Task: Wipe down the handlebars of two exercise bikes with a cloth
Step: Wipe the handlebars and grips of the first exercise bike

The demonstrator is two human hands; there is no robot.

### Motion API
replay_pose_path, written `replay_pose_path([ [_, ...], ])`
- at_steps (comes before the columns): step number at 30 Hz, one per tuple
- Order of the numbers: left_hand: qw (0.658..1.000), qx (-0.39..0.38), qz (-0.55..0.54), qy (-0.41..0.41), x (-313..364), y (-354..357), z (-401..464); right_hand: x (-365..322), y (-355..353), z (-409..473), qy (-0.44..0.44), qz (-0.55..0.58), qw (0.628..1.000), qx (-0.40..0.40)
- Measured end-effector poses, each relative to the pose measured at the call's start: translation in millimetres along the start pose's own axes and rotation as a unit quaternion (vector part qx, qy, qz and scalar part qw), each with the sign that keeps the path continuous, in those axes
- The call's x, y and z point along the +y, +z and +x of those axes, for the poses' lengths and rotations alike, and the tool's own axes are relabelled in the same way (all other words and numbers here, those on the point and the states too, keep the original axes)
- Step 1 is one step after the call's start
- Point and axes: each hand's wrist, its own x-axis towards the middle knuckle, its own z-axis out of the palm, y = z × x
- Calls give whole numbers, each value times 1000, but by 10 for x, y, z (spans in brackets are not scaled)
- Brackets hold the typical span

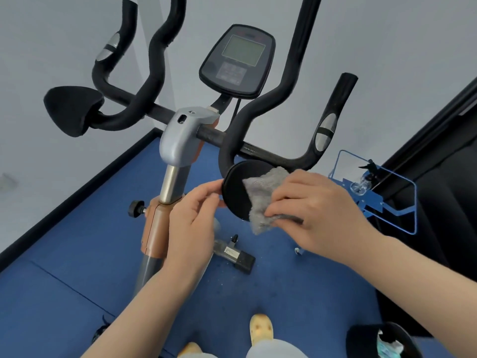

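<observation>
The right hand point(309, 210) pressed the grey cloth point(263, 200) on the right elbow pad point(233, 192), whose edge the left hand point(193, 215) pinched; the handlebar point(296, 161) probably followed.

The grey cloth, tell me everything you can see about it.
The grey cloth looks soft and fuzzy, like microfibre, and is bunched rather than spread flat. The right hand presses it against the black round pad on the near right end of the handlebars, one corner hanging below. The left hand steadies the pad's edge without touching the cloth.
</observation>
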Motion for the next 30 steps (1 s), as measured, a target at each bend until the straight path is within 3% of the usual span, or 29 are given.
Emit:
replay_pose_path([
  [7,1000,10,-19,-15,-11,17,-3,-124,446,-43,6,47,988,145],
  [12,1000,26,2,2,-7,5,-5,-300,699,128,2,19,970,243],
  [17,1000,21,-3,-1,-12,9,15,-233,637,126,-8,-6,977,214],
  [25,1000,5,3,-13,-62,-55,5,110,418,-63,-60,87,989,108],
  [30,999,32,11,15,-53,-21,-54,-81,582,15,-6,92,981,174],
])
